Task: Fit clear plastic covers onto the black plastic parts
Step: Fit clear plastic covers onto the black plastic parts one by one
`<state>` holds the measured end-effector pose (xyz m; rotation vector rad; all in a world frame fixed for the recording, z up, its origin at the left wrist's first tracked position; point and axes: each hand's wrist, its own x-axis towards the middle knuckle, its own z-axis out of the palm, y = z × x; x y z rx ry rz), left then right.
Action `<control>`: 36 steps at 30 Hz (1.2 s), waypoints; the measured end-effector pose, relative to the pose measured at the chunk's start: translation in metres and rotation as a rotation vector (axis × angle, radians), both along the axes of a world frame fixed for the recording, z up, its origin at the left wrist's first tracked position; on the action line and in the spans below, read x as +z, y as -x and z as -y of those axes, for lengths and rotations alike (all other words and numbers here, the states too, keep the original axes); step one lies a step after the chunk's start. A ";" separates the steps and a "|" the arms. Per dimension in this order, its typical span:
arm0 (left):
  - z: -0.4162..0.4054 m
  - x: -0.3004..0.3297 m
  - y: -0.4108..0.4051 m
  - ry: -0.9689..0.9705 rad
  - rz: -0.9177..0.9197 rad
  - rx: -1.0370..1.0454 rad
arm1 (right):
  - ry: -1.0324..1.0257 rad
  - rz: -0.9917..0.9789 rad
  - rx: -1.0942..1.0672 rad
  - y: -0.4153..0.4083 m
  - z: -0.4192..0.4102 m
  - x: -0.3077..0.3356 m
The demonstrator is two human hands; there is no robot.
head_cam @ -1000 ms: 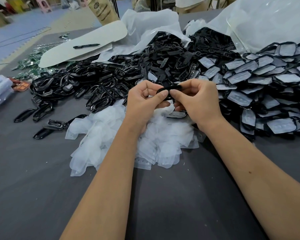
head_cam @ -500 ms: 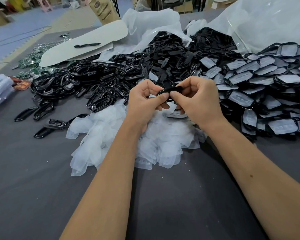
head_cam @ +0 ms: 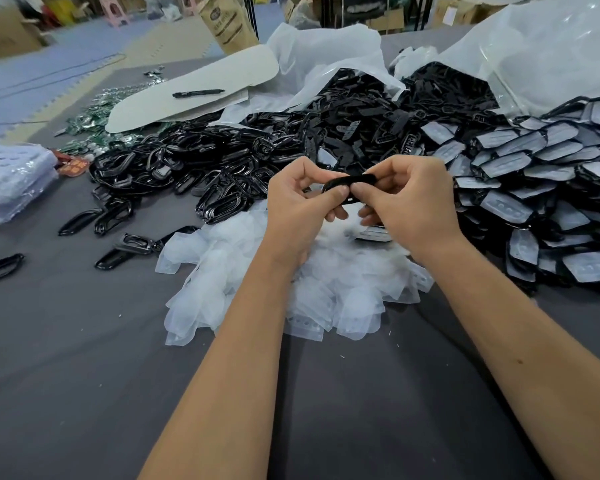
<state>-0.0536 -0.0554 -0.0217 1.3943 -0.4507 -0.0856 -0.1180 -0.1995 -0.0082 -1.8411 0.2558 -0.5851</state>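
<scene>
Head view: at frame centre, the left hand (head_cam: 300,206) and right hand (head_cam: 407,202) both pinch one black plastic part (head_cam: 350,180) between curled fingers, above a heap of clear plastic covers (head_cam: 257,271). Covered parts (head_cam: 534,174) pile at right; bare black parts (head_cam: 194,164) lie centre-left on the grey table (head_cam: 66,358).

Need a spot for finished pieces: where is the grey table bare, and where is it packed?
Bare grey table lies near-left of the heap of clear plastic covers, and between the forearms below that heap. Loose glossy black frames dot its far-left edge. Beyond both hands, the glossy black plastic parts pile and, to the right, the covered black parts leave no gaps.
</scene>
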 end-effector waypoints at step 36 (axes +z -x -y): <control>-0.032 0.009 -0.026 0.403 -0.351 0.200 | 0.835 -0.262 0.389 0.006 -0.071 0.007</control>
